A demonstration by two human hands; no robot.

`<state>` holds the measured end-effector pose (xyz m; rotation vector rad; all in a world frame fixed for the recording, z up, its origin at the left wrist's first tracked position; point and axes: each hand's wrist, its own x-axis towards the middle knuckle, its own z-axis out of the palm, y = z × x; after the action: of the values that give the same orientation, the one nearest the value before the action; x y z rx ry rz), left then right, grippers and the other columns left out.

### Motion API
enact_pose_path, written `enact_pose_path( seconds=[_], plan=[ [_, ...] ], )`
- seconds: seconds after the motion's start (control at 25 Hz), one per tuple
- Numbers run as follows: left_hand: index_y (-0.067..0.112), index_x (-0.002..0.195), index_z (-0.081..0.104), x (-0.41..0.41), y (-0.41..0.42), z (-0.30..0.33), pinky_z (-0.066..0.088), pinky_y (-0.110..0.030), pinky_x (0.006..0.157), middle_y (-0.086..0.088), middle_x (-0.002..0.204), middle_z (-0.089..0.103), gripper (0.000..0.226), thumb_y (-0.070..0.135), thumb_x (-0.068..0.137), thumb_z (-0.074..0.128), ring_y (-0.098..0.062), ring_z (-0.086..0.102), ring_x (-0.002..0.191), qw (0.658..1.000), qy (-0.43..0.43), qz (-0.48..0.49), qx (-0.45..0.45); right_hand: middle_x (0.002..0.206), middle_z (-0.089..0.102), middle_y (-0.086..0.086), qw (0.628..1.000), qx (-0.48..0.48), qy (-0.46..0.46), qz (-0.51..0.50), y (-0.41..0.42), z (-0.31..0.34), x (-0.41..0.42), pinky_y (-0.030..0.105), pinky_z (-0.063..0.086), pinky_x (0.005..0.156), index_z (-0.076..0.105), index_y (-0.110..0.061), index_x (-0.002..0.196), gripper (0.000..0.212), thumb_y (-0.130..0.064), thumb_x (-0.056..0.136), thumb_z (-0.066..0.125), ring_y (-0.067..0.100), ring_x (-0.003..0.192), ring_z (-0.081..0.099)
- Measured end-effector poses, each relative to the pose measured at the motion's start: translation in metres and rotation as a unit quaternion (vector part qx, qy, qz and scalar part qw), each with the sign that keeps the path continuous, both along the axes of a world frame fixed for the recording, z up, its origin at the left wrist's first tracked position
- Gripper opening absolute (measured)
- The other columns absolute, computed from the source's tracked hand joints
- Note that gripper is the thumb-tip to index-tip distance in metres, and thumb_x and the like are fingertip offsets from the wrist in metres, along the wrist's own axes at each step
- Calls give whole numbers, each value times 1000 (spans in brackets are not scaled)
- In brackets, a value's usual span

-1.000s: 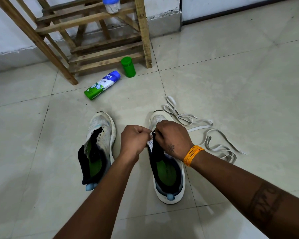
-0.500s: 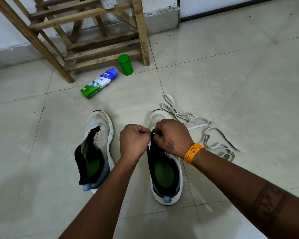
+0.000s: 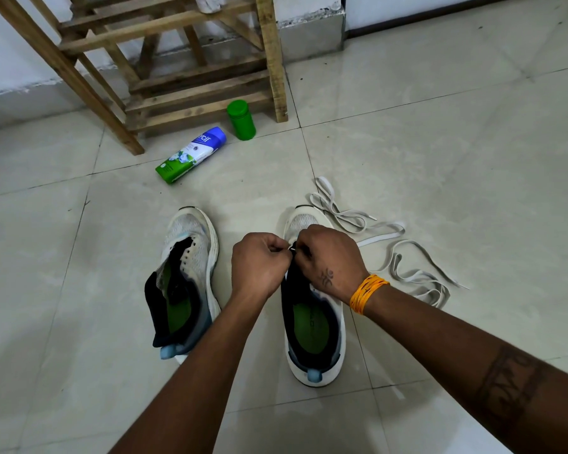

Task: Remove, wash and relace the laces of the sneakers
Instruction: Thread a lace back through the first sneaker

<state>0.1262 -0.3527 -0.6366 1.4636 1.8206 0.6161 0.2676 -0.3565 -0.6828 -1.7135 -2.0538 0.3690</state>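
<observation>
Still unlaced, the right shoe (image 3: 312, 326) stood between my arms on the floor (image 3: 440, 126), laces (image 3: 407, 267) loose beside it. My left hand (image 3: 259, 262) and right hand (image 3: 332, 260) pinched a lace tip at the lowest eyelets; best fed flat, ends kept even.

View, single: head-worn, wide-angle. Your camera looks forward and steeply down over your own forearms to the tiled floor (image 3: 440, 142). Near field: your hands and two sneakers, close below. Far field: wooden rack (image 3: 184, 83) against the wall at top edge. Straight edges bow toward the frame borders.
</observation>
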Motion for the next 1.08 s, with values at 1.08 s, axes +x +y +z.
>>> enact_pose_path(
  seconds=[1.08],
  plan=[
    [13, 81, 74, -8, 25, -18, 58, -33, 56, -5, 72, 73, 17, 5, 92, 64, -23, 70, 59, 991, -121, -4, -51, 84, 71, -2, 981, 7, 153, -118, -9, -11, -11, 35, 48, 63, 76, -25, 88, 4, -29, 87, 75, 23, 79, 66]
  ],
)
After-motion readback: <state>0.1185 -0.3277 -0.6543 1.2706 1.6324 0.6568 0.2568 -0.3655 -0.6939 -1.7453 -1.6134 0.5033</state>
